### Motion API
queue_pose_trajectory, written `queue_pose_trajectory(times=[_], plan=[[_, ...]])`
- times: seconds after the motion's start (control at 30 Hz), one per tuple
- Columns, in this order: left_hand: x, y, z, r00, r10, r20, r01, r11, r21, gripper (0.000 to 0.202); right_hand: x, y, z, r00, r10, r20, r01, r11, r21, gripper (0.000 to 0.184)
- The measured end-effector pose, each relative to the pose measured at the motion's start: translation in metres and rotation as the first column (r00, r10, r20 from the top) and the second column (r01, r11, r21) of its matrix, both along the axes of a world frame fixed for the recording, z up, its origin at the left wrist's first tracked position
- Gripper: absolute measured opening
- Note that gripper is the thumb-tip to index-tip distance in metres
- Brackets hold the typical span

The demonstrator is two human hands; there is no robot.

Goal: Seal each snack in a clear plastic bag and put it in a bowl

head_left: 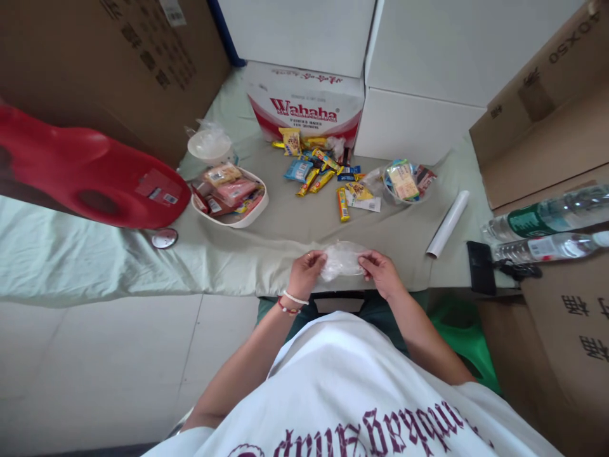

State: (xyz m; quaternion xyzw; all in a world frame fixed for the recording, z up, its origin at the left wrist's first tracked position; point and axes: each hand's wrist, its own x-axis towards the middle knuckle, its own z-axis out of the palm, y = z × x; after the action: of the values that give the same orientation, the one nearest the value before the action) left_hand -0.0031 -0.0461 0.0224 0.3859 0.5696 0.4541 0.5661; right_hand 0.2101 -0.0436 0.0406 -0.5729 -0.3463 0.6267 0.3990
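Note:
A crumpled clear plastic bag (340, 259) is held between both my hands at the near edge of the cloth-covered table (285, 235). My left hand (305, 273) pinches its left side, fingers closed, with bracelets on the wrist. My right hand (381, 273) grips its right side. Several small snack packets (323, 174) lie scattered farther back at the middle of the table.
A white bowl (233, 197) of packets sits to the left, a clear bag of snacks (404, 181) to the right. A white paper roll (448, 223), a black phone (480, 266) and two water bottles (547, 231) lie at right. Cardboard boxes (309, 108) ring the table; a red stool (95, 171) lies left.

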Motion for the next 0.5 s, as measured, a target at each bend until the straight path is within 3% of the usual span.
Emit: queue_pose_trajectory(times=[0.17,0.27,0.33,0.37,0.4,0.43,0.47,0.5], plan=[[-0.032,0.015,-0.002,0.996,0.074,0.042,-0.073,0.997,-0.032,0.046,0.011,0.001,0.007,0.998,-0.049,-0.045,0.049,0.999,-0.013,0.039],[-0.041,0.009,0.005,0.996,0.063,0.059,-0.059,0.996,-0.066,0.05,0.014,0.0,0.013,0.97,-0.149,-0.193,0.138,0.988,-0.07,0.033],[-0.038,-0.001,0.013,0.973,-0.151,0.172,0.185,0.962,-0.201,0.065,0.012,-0.002,0.018,0.926,-0.214,-0.31,0.19,0.976,-0.104,0.031],[-0.033,-0.007,0.017,0.907,-0.3,0.295,0.381,0.883,-0.274,0.077,0.01,-0.003,0.02,0.905,-0.232,-0.355,0.207,0.972,-0.108,0.03],[-0.026,-0.011,0.021,0.797,-0.413,0.44,0.565,0.767,-0.304,0.087,0.008,-0.006,0.022,0.89,-0.237,-0.389,0.212,0.971,-0.106,0.028],[-0.018,-0.015,0.024,0.68,-0.462,0.569,0.69,0.665,-0.285,0.093,0.005,-0.01,0.025,0.884,-0.228,-0.409,0.204,0.974,-0.101,0.026],[-0.008,-0.015,0.026,0.599,-0.456,0.658,0.74,0.629,-0.238,0.095,0.001,-0.015,0.026,0.886,-0.206,-0.416,0.181,0.979,-0.098,0.024],[0.002,-0.014,0.027,0.58,-0.41,0.704,0.71,0.678,-0.191,0.092,-0.002,-0.021,0.028,0.894,-0.175,-0.413,0.147,0.984,-0.1,0.022]])
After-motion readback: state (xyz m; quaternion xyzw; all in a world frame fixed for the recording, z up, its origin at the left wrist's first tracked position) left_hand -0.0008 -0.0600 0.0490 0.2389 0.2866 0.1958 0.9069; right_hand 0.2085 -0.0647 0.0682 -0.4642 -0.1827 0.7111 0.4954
